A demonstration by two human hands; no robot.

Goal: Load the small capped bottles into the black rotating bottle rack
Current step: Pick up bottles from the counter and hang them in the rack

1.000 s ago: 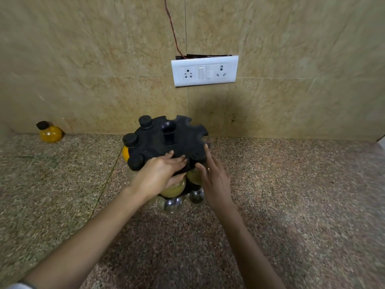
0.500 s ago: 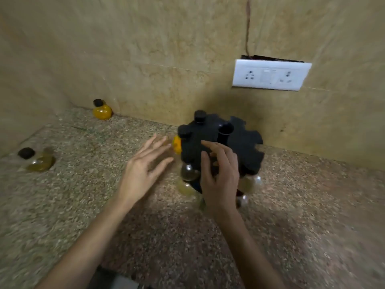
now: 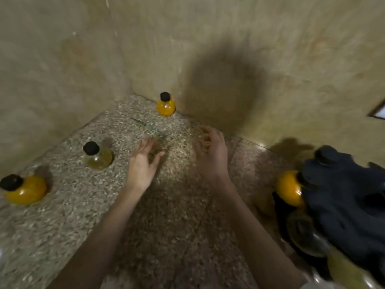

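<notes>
Both hands have left the black rack (image 3: 350, 201), now partly loaded at the right edge, and the left hand (image 3: 141, 165) and right hand (image 3: 210, 155) hover empty, fingers loosely spread, over the table (image 3: 177, 226), likely to fetch the corner bottle (image 3: 166, 105), pale bottle (image 3: 98, 156) or left orange bottle (image 3: 25, 189).

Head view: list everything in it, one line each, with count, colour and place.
corner bottle: one, orange, black cap, by the wall corner.
pale bottle: one, yellowish, black cap, on the counter left of the left grip.
edge bottle: one, orange, black cap, counter's left edge.
rack: one, black, right edge, blurred.
racked bottle: one plain to see, orange, rack's left side; others below too blurred to count.
counter: one, speckled stone.
wall: beige tile, behind the counter.
white panel: one sliver, on the wall at the right edge.
left grip: one, bare, fingers spread, over the counter, empty.
right grip: one, bare, fingers loosely curled, empty.
</notes>
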